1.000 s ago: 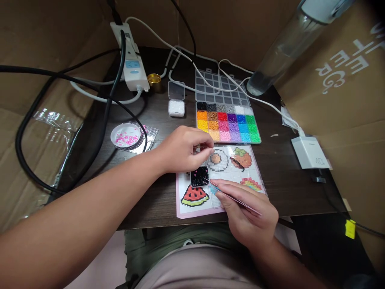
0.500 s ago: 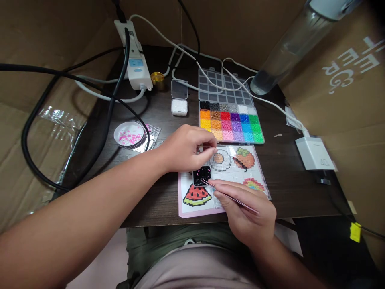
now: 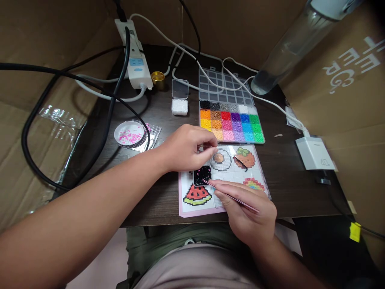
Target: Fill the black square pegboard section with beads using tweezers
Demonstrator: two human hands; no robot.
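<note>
My left hand (image 3: 188, 148) rests on the pattern sheet (image 3: 222, 178), fingers pinched over its upper left corner; what they hold is hidden. My right hand (image 3: 248, 210) grips thin pink tweezers (image 3: 230, 196), whose tip points at a small black tray of beads (image 3: 201, 175) lying on the sheet. The sheet shows pixel pictures: a watermelon slice (image 3: 197, 194), a fried egg (image 3: 221, 158), an orange fruit (image 3: 244, 159) and a rainbow shape (image 3: 253, 184). Behind it stands an open bead box (image 3: 231, 120) with many colour compartments.
A small box of white beads (image 3: 179, 106), a gold cap (image 3: 157, 77), a power strip (image 3: 135, 60) with black and white cables, a round dish of pink beads (image 3: 130, 133), a white charger (image 3: 314, 152) and a clear bottle (image 3: 288, 46) crowd the dark table. Cardboard walls surround it.
The view has shifted slightly. The tweezers' tip stays at the black tray's lower edge, and both hands hold nearly the same places.
</note>
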